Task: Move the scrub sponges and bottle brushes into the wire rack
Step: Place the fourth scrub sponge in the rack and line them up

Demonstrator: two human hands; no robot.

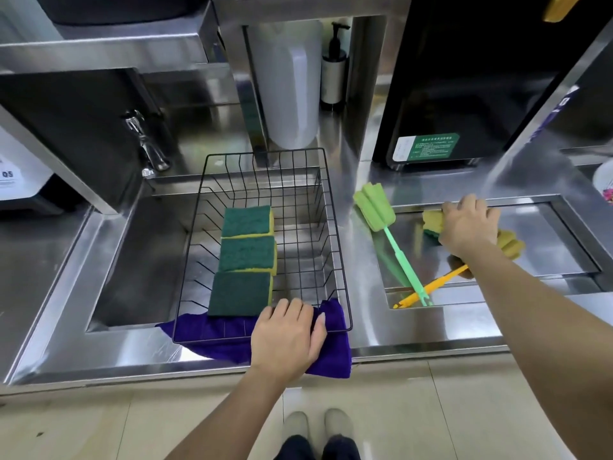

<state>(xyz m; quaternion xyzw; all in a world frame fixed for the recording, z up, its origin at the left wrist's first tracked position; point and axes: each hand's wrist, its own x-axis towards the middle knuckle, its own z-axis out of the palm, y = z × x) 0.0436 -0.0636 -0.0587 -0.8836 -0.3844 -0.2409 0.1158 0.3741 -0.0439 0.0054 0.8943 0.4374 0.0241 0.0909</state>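
A black wire rack (335, 227) sits over the left sink on a purple cloth (335, 353). Three green-and-yellow scrub sponges (247, 252) lie in a row inside it. My left hand (287, 336) rests on the rack's near rim, fingers curled over the wire. On the steel surface to the right lie a green bottle brush (376, 209) and a yellow bottle brush (431, 287), handles crossed. My right hand (467, 224) is closed over another yellow-and-green sponge (431, 222) at the far side of that surface. The yellow brush's head is mostly hidden under my forearm.
A tap (146, 144) stands behind the left sink. A white jug (292, 84) and a pump bottle (333, 74) stand behind the rack. A black appliance (464, 78) sits at the back right. A bowl (603, 180) shows at the right edge.
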